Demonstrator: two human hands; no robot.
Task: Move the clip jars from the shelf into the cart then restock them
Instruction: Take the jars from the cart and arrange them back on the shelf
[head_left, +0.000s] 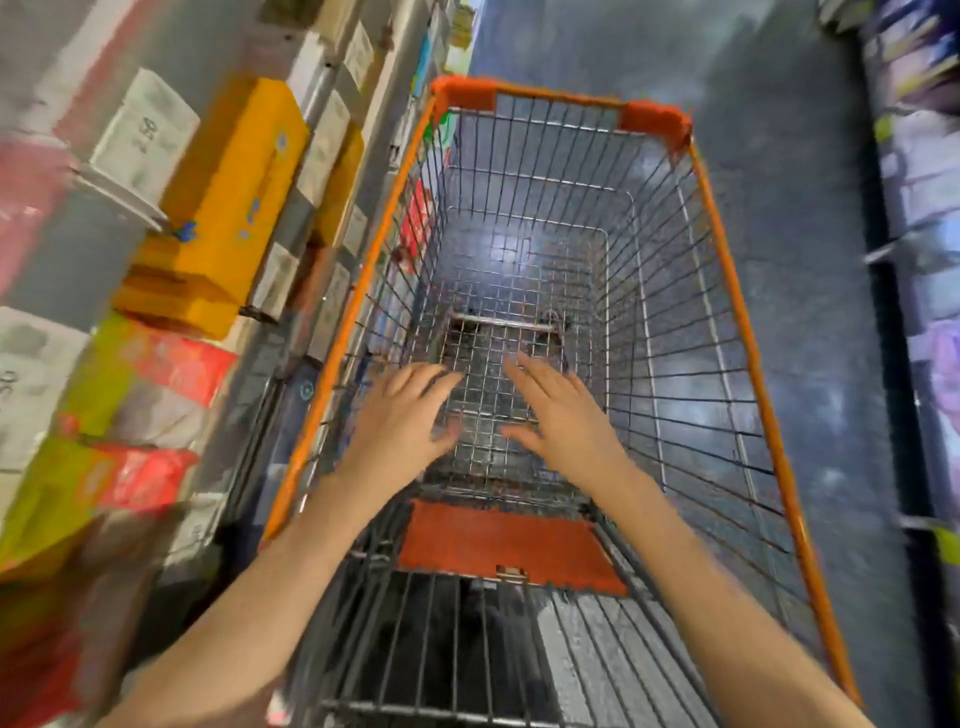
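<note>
Above the wire basket of the cart (670, 332), the left hand (402, 415) and right hand (563, 415) reach forward side by side, fingers spread and straight, holding nothing. The cart is a grey metal grid with an orange rim, orange corner caps and an orange flap (511, 545) just below the wrists. Clip jars cannot be made out; the shelf (322, 104) at left holds blurred yellow boxes (234, 208).

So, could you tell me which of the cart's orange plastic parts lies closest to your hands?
The flat orange seat flap, lying just below both hands; the two orange corner guards sit at the cart's far end.
</note>
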